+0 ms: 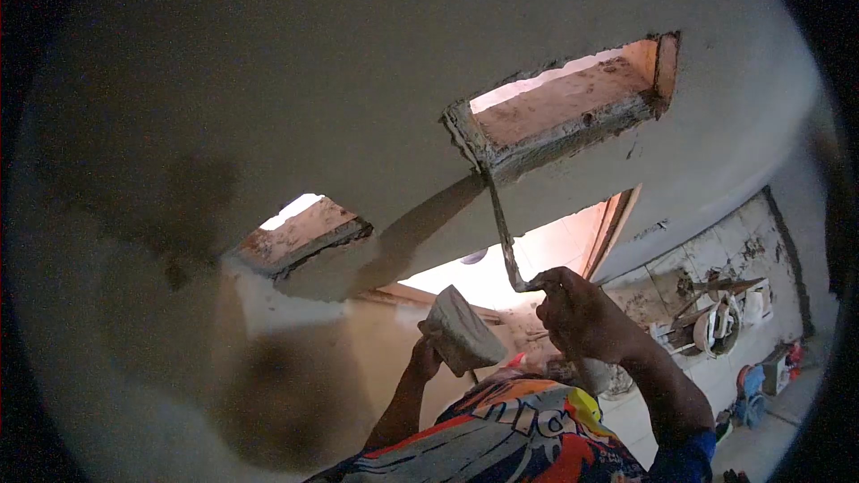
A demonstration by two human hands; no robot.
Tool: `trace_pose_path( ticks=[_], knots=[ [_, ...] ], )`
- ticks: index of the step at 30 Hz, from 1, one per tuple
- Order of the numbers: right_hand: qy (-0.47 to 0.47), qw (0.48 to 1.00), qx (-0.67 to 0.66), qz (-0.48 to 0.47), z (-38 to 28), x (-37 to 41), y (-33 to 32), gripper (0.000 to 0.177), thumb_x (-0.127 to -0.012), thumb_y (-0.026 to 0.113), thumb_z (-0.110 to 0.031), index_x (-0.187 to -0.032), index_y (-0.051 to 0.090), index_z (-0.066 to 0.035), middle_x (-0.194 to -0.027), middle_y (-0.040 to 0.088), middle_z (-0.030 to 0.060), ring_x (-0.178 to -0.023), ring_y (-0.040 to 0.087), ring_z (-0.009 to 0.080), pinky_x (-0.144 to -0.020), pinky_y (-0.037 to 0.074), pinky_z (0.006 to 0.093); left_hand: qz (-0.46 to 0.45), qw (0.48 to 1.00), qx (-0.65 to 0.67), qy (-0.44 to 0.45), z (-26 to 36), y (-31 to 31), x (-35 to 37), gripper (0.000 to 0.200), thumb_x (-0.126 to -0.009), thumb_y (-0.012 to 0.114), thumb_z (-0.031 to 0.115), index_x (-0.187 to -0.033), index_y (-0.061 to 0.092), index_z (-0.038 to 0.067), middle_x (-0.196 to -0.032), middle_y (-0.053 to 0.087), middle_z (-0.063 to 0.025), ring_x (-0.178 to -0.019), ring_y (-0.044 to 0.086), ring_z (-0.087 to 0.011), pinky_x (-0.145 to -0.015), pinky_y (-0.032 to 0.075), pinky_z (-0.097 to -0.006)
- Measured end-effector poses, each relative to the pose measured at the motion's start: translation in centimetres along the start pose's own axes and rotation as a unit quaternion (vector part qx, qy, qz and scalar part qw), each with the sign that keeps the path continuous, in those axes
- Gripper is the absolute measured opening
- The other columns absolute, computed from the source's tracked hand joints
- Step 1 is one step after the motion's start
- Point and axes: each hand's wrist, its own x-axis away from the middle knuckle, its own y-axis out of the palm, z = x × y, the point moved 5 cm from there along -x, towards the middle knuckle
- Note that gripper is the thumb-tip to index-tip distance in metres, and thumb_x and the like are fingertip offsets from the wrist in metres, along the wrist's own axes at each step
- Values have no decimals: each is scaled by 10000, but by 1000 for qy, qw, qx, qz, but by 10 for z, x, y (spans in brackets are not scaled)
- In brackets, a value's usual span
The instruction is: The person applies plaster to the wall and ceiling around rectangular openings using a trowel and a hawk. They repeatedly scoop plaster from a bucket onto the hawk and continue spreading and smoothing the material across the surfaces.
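Observation:
My right hand [573, 317] is closed on the handle of a long thin trowel [499, 215]. The trowel's far end reaches the lower left corner of a rectangular wall opening [573, 107], whose edges are rough with mortar. Lower down, my left hand [429, 349] grips a pale grey, block-like piece [463, 331] near my chest; its exact kind is unclear. A smooth grey plastered wall [358, 80] surrounds the opening.
A smaller opening [304, 233] lies to the left in the wall. Below is a bright doorway [537, 250] with a wooden frame. At the right are a round container [716, 326], boards and a blue item [750, 389] on the floor.

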Motion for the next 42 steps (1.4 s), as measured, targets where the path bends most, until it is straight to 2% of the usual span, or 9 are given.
trace_pose_path(
  ticks=[7, 11, 14, 21, 24, 26, 32, 36, 42],
  knots=[
    [110, 991, 23, -72, -33, -5, -4, 279, -843, 498, -54, -1112, 422, -67, -732, 482, 15, -561, 463, 72, -505, 394, 221, -27, 980, -180, 76, -15, -25, -13, 369, -848, 510, 254, -1155, 440, 62, -1076, 525, -84, -980, 523, -238, -838, 441, -386],
    [50, 997, 5, -62, -54, -2, -7, 271, -853, 470, -57, -1117, 426, -19, -692, 469, 19, -554, 474, 85, -486, 415, 236, -87, 729, -631, 249, -8, -23, -17, 363, -879, 468, 287, -1152, 439, 50, -1052, 532, -93, -929, 546, -217, -794, 463, -359],
    [-81, 992, 93, -23, -64, -1, -7, 269, -842, 501, -61, -1102, 445, -16, -695, 470, 16, -553, 459, 76, -500, 401, 224, -65, 974, -212, 49, -21, -32, -30, 363, -885, 421, 290, -1139, 455, 33, -1130, 517, -112, -1040, 496, -257, -913, 394, -389],
    [14, 992, 37, 120, -16, 20, 14, 183, -816, 565, -114, -944, 491, -7, -655, 518, 28, -539, 452, 65, -489, 369, 221, -81, 995, -60, 8, -17, -32, -42, 479, -875, 441, 385, -1196, 400, 32, -1167, 485, -98, -1082, 463, -248, -940, 375, -401],
    [41, 986, -18, 158, 38, 10, 27, 145, -826, 558, -134, -870, 479, -20, -621, 513, 29, -512, 466, 72, -461, 374, 234, -80, 868, -442, 214, -9, -43, -32, 350, -874, 410, 230, -1174, 414, 50, -1090, 530, -85, -958, 537, -217, -833, 439, -388],
    [30, 977, -125, 172, 78, -5, 44, 138, -854, 520, -146, -836, 451, -27, -614, 495, 27, -520, 499, 82, -451, 403, 237, 37, 999, -15, 1, 3, -9, -11, 376, -857, 416, 220, -1194, 404, 53, -1117, 522, -89, -988, 530, -240, -852, 430, -398],
    [-129, 965, -37, 224, 102, -79, 107, 191, -877, 500, -173, -895, 405, -8, -701, 487, 54, -570, 486, 100, -502, 421, 246, 20, 997, -57, -40, 11, -11, 4, 399, -835, 443, 229, -1187, 415, 42, -1111, 530, -95, -1002, 527, -245, -884, 410, -408],
    [-61, 966, -182, 174, 73, -110, 132, 215, -864, 512, -182, -904, 405, 0, -711, 488, 80, -622, 490, 125, -551, 421, 275, -3, 875, -411, 255, -7, -118, -7, 332, -818, 481, 216, -1107, 472, 54, -1017, 566, -82, -948, 544, -234, -807, 449, -385],
    [-121, 987, -13, 109, 54, -138, 163, 271, -844, 529, -198, -930, 397, 23, -731, 489, 203, -647, 510, 317, -604, 426, 385, 103, 994, -32, -3, 5, -88, 43, 298, -807, 511, 115, -1089, 482, 24, -1029, 560, -116, -943, 544, -254, -796, 457, -357]
  ],
)
